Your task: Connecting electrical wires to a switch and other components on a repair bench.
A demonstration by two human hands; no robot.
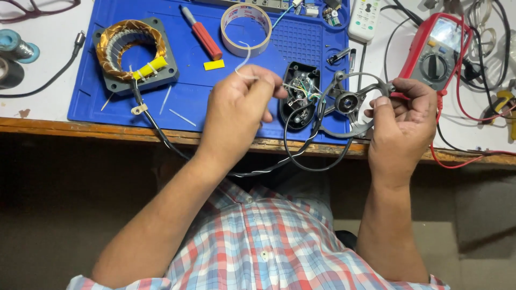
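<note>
Left hand (236,110) pinches white cable tie (243,63) just left of black wiring housing (299,96); right hand (403,121) grips grey motor bracket (352,104) on its right.

Single view, head-worn camera. Looks steeply down from above wearer's chest, facing forward over bench edge (107,128). Close range: forearms and checked shirt (269,241) fill lower frame, blue work mat (177,102) spans upper frame. Bench top cropped at top edge; dark space under bench at both sides. No second view, so no overlap.
</note>
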